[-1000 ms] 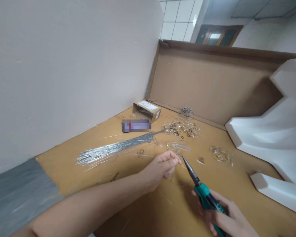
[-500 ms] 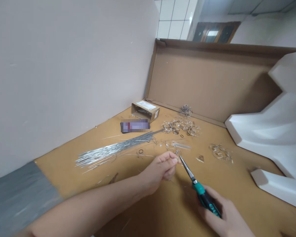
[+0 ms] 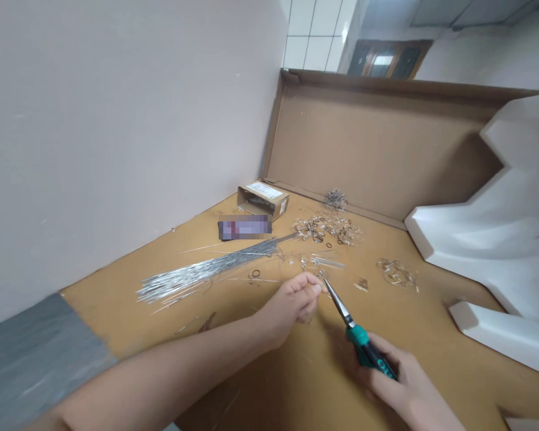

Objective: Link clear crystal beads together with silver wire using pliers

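Note:
My right hand (image 3: pixel 393 374) is wrapped round the green and black grips of a pair of needle-nose pliers (image 3: pixel 341 304). The long steel jaws look closed, and their tip is right beside the fingertips of my left hand (image 3: pixel 299 297). My left thumb and forefinger pinch something too small to make out. Just behind the fingers lie small shiny pieces (image 3: pixel 320 273) on the tabletop. To the left of my hands, a bundle of straight metal wires (image 3: pixel 206 270) stretches across the table. A dark ring (image 3: pixel 256 273) lies near it.
An open small cardboard box (image 3: pixel 263 199) and a flat, blurred-out object (image 3: pixel 245 227) sit behind the wires. Farther right are a heap of wire pieces and rings (image 3: pixel 327 227) and a smaller pile (image 3: pixel 397 274). A cardboard panel (image 3: pixel 386 149) and white foam (image 3: pixel 458 239) edge the table (image 3: pixel 386 335).
The pliers and my right hand have shifted very slightly left. My left hand keeps its pinch in nearly the same place. The whole view has drifted a little.

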The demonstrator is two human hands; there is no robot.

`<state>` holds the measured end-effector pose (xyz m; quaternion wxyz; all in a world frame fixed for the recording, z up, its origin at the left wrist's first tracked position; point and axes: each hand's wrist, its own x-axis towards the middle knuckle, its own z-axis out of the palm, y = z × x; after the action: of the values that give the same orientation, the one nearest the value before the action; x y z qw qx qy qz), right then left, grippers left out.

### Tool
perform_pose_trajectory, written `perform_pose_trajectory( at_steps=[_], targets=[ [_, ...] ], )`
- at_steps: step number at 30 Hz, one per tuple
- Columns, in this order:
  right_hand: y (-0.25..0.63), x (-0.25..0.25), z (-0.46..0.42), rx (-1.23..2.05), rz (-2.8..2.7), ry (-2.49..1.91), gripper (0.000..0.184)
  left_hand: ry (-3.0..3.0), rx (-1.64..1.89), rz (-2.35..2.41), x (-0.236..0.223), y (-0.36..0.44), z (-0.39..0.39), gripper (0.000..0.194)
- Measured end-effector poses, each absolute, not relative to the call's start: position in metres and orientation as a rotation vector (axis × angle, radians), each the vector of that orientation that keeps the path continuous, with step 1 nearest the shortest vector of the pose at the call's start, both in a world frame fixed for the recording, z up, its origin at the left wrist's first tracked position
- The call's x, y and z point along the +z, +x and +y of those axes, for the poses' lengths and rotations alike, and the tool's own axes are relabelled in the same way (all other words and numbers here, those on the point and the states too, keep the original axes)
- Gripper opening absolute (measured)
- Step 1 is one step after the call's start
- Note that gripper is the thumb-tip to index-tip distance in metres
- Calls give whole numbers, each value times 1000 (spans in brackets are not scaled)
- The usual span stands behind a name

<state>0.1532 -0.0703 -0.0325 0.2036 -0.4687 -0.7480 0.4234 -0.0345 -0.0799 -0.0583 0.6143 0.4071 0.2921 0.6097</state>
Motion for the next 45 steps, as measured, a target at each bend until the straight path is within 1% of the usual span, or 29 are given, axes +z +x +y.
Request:
perform_pose_trajectory(
  at_steps=[5, 16, 19, 21, 23, 28, 30, 32, 34, 36, 38, 40, 42, 45],
  targets=[
    [151, -23, -71, 1276, -2111, -1284, 14, 821, 1345, 519, -57, -37, -80, 9],
    [150, -24, -73, 1154, -2083, -1320, 14, 800, 1314, 483, -59, -37, -80, 8],
    [151, -24, -71, 1132, -2073, -1339, 16, 807, 1308, 490, -59, -37, -80, 9],
    [152, -24, -70, 1139, -2053, -1368, 21, 810, 1299, 506, -58, -37, -80, 9],
    [154, -25, -68, 1214, -2023, -1401, 29, 812, 1292, 528, -57, -37, -81, 10],
    [161, -28, -62, 1575, -1895, -1433, 41, 827, 1281, 535, -56, -36, -82, 11],
    [163, -29, -61, 1610, -1880, -1429, 43, 823, 1269, 546, -57, -36, -82, 12],
    [165, -30, -60, 1484, -1935, -1453, 42, 817, 1262, 567, -57, -36, -81, 13],
    [167, -32, -59, 1238, -2028, -1440, 39, 809, 1262, 599, -56, -36, -82, 13],
    [171, -34, -59, 998, -2093, -1413, 40, 800, 1267, 644, -55, -35, -82, 15],
    [176, -37, -59, 852, -2129, -1422, 43, 796, 1265, 693, -55, -34, -83, 16],
    [180, -39, -57, 800, -2155, -1434, 43, 813, 1254, 737, -55, -33, -83, 18],
    [183, -40, -55, 820, -2153, -1411, 40, 857, 1248, 784, -57, -31, -83, 19],
    [183, -38, -52, 917, -2120, -1364, 26, 937, 1280, 848, -61, -29, -83, 20]
  ],
)
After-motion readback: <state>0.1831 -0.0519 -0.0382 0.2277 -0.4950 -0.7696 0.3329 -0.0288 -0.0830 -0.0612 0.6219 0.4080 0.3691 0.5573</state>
